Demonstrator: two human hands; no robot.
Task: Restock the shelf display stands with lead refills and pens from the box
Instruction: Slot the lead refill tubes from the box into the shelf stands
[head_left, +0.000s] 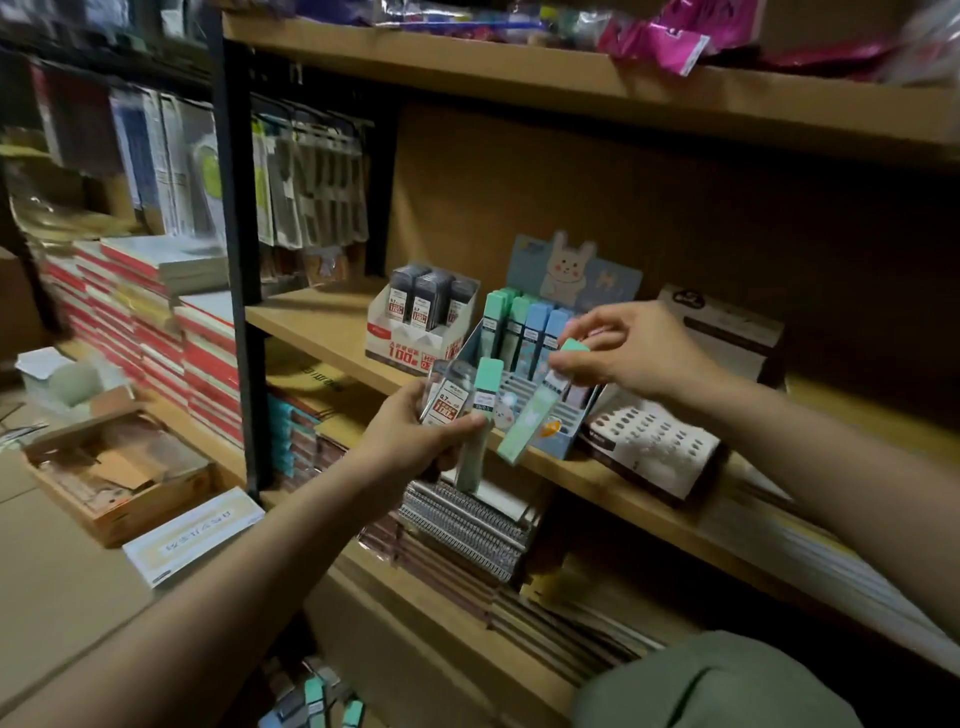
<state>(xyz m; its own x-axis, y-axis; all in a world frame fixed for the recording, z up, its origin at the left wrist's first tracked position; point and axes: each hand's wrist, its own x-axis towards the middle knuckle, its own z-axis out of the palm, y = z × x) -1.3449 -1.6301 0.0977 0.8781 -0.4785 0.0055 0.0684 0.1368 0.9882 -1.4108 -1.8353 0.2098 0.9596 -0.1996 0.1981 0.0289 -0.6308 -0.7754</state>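
Left hand (415, 436): I see fingers curled round a clear lead case (448, 395) and a mint one (480, 415).
Right hand (631, 348): fingertips pinch a mint refill (540, 410), tilted over the blue bunny stand (545, 384).
Stand: on shelf (332, 322).

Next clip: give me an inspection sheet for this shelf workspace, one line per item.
Surface: wooden shelf, stocked.
Job's things: bunny display stand with green and blue refill cases in its back rows; white stand holding dark refill cases.
Clutter: brown slotted display beside the bunny stand; notebook stacks on the left.
Grippers: left hand grips several cases; right hand pinches a green refill case over the bunny stand.
Cables: nothing seen.
Surroundings: open cardboard box below left.
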